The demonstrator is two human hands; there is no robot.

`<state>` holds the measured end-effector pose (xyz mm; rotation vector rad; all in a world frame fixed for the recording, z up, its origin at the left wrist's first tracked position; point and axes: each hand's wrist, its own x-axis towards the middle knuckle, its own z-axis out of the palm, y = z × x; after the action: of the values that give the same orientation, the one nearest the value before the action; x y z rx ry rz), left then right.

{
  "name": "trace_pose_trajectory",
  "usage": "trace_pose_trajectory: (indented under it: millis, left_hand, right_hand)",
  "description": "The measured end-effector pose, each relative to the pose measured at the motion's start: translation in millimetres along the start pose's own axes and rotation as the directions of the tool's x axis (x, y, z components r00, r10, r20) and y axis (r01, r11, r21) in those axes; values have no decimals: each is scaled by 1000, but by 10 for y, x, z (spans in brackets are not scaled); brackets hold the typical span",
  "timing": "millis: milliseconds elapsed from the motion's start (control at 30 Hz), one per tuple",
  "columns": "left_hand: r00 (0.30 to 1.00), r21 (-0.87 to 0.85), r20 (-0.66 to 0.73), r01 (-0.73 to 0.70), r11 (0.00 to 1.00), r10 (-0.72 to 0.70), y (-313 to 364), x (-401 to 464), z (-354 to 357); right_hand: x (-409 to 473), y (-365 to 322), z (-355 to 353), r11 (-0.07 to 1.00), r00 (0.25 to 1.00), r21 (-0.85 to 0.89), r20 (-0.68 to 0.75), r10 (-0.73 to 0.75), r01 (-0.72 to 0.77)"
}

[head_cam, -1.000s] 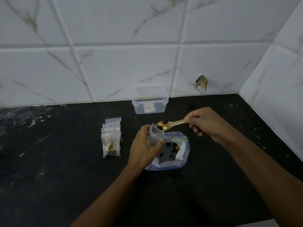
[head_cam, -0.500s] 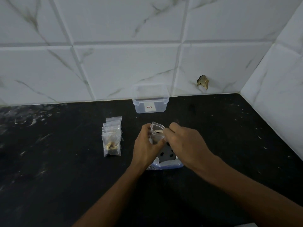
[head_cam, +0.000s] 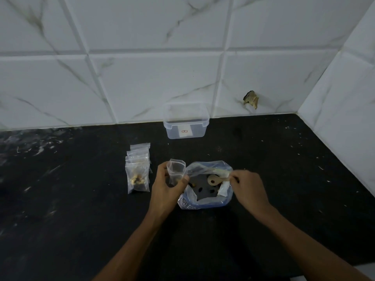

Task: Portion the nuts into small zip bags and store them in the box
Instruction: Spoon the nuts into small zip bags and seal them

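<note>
My left hand (head_cam: 165, 188) grips a small clear zip bag (head_cam: 176, 170), held upright with its mouth open. Just right of it a larger clear bag (head_cam: 207, 200) with a blue base stands open on the black counter, a few nuts lying inside. My right hand (head_cam: 248, 188) pinches the handle of a small wooden spoon (head_cam: 216, 180), whose bowl sits inside the large bag's mouth. A pile of small zip bags (head_cam: 138, 171) lies to the left, the front one holding nuts. The clear plastic box (head_cam: 185, 126) stands open by the wall.
The black counter (head_cam: 81, 209) is speckled with pale crumbs and smears. White marble-look tiles form the back wall and the right side wall, meeting at a corner. A chipped hole (head_cam: 251, 99) shows in the back tile.
The right hand tipped the loaded spoon into the small bag, then drew back to the right. The spoon now dips into the large bag. The left hand stayed put.
</note>
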<state>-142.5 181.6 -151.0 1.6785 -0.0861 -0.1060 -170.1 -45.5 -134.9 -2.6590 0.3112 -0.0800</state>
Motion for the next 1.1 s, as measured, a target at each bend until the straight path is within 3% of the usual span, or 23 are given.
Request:
trace_pose_trajectory:
  millis: [100,400,600,767,1100]
  left_hand:
    - [998,-31,45,52,998,-51,-115,-43,-28]
    - [986,-90,130,113,990,-100,-204,-59,40]
    - [984,-56,138,117,992,-109,-232,-36,42]
    - [982,-75,139,140,987,-129,-233,-19,14]
    - [986,-78,108,134,988,-125,-198,0,-44]
  right_hand:
    - [-43,-34,232,999,1000,-30,23,17,-16]
    - [-101,-296,608,991,989,130,144,-23,4]
    - [50,-400,559,944,923,251,369,113,-216]
    - [160,-404,431,777,819,383,502,279,-500]
    - [164,-215,7,689,812,466,482,328,-555]
